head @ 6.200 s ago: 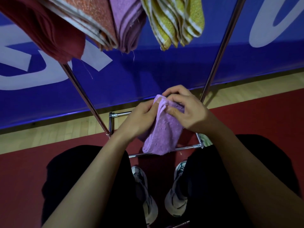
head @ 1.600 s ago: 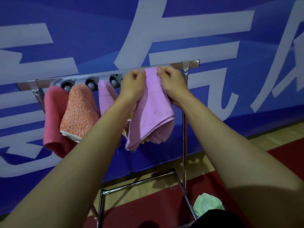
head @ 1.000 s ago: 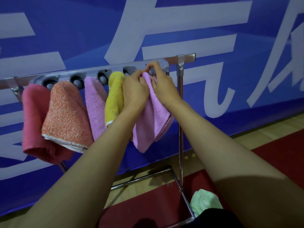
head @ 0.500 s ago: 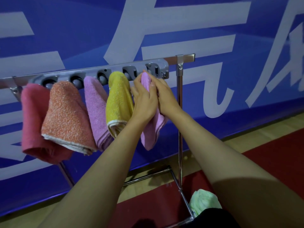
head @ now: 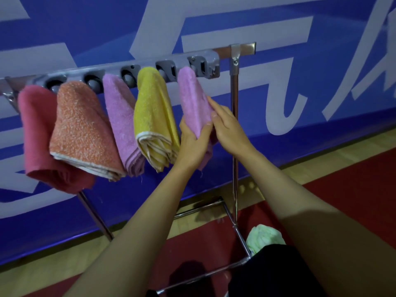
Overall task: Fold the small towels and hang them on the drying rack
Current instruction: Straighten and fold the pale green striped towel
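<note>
A folded light purple towel [head: 192,97] hangs from the rightmost clip of the grey holder strip [head: 150,67] on the drying rack. My left hand [head: 192,144] grips its lower part, thumb across the front. Beside it, my right hand [head: 227,127] lies with straight fingers against the towel's right edge. To the left hang a yellow towel [head: 154,116], another purple towel [head: 122,116], an orange towel [head: 83,129] and a red towel [head: 40,133].
The rack's chrome upright [head: 235,129] stands just right of my hands, with its base frame [head: 240,236] on the red floor. A pale green towel [head: 264,236] lies on the floor by the base. A blue banner wall [head: 300,71] runs behind the rack.
The purple towel now hangs from the rightmost clip. Both hands have slid down from the clip to the towel's lower half; earlier it was being folded low over the floor.
</note>
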A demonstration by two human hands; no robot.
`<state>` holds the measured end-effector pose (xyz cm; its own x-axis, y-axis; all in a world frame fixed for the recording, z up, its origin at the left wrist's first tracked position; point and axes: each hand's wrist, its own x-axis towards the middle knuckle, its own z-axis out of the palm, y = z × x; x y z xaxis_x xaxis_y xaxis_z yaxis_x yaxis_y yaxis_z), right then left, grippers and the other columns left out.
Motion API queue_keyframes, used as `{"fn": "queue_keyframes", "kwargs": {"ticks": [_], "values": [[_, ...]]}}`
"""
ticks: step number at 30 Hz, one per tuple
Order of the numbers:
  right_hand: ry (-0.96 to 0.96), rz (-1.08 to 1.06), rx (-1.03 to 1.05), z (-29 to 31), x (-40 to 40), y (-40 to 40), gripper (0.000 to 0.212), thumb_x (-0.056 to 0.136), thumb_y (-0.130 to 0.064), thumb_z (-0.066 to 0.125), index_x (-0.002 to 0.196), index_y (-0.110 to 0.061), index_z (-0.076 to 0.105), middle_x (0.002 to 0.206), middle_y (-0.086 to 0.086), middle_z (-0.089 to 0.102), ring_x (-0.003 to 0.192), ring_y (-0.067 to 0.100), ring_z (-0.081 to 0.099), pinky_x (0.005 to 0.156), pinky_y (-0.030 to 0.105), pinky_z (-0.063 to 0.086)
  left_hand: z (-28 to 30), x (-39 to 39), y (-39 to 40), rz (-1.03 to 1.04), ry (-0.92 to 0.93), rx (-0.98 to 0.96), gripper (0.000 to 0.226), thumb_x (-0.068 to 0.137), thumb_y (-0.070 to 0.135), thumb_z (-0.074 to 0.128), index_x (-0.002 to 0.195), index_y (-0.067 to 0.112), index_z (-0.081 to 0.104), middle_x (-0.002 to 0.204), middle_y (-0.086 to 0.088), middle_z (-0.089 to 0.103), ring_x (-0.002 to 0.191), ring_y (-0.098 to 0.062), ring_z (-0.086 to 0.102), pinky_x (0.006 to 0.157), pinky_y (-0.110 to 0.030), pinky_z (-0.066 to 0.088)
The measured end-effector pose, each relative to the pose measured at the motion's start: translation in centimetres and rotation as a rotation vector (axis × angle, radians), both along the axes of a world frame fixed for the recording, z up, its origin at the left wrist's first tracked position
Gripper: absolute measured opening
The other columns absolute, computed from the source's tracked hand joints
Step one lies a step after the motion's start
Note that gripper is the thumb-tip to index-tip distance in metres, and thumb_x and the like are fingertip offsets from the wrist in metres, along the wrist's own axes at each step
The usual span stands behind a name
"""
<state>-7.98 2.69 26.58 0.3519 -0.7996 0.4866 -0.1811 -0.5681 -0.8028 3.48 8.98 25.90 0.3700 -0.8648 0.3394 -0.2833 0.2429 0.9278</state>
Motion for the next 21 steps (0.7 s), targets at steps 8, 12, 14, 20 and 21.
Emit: {"fn": "queue_keyframes", "kwargs": {"ticks": [8, 12, 14, 20, 21], "values": [[0.012, -0.111, 0.153, -9.6, -3.2, 0.9, 0.049, 0.109, -0.040, 0.028, 0.155, -0.029, 0.041, 0.153, -0.004, 0.045, 0.137, 0.014, 0.049, 0.116, 0.043, 0.039, -10.8, -0.9, 0.8, -0.150, -0.037, 0.431, 0.048, 0.103, 0.030, 0.060, 0.145, 0.023, 0.040, 0.135, -0.001, 0.057, 0.120, -0.018, 0.058, 0.111, -0.048, 0.047], [0.051, -0.150, 0.288, -16.0, -5.9, -0.2, 0.045, 0.104, -0.045, 0.031, 0.136, -0.030, 0.059, 0.134, -0.004, 0.060, 0.120, 0.012, 0.061, 0.105, 0.049, 0.050, -15.6, -2.0, 0.1, -0.216, -0.005, 0.573, 0.032, 0.106, 0.024, 0.053, 0.136, 0.018, 0.059, 0.118, -0.002, 0.067, 0.108, -0.022, 0.067, 0.097, -0.040, 0.057], [0.055, -0.176, 0.344, -19.7, -7.5, -0.9, 0.035, 0.104, -0.038, 0.035, 0.109, -0.031, 0.069, 0.118, -0.001, 0.067, 0.103, 0.009, 0.068, 0.098, 0.051, 0.054, -18.1, -2.9, 0.0, -0.264, 0.020, 0.625, 0.026, 0.108, 0.019, 0.050, 0.127, 0.014, 0.066, 0.109, -0.006, 0.067, 0.094, -0.021, 0.066, 0.074, -0.026, 0.058], [0.011, -0.290, 0.628, -31.2, -10.5, -2.7, 0.033, 0.097, -0.026, 0.043, 0.076, -0.032, 0.068, 0.093, 0.000, 0.072, 0.084, 0.025, 0.070, 0.091, 0.060, 0.055, -27.4, -4.4, -1.2, -0.361, 0.003, 0.827, 0.025, 0.106, 0.015, 0.051, 0.105, 0.026, 0.073, 0.109, -0.008, 0.073, 0.099, -0.021, 0.067, 0.083, -0.033, 0.051], [0.029, -0.282, 0.673, -33.2, -10.8, -3.1, 0.031, 0.096, -0.027, 0.044, 0.078, -0.031, 0.068, 0.097, 0.010, 0.073, 0.087, 0.034, 0.069, 0.090, 0.059, 0.054, -29.0, -4.4, -1.7, -0.369, 0.003, 0.847, 0.026, 0.106, 0.015, 0.050, 0.105, 0.027, 0.073, 0.107, -0.003, 0.072, 0.099, -0.017, 0.066, 0.082, -0.031, 0.051]]}}
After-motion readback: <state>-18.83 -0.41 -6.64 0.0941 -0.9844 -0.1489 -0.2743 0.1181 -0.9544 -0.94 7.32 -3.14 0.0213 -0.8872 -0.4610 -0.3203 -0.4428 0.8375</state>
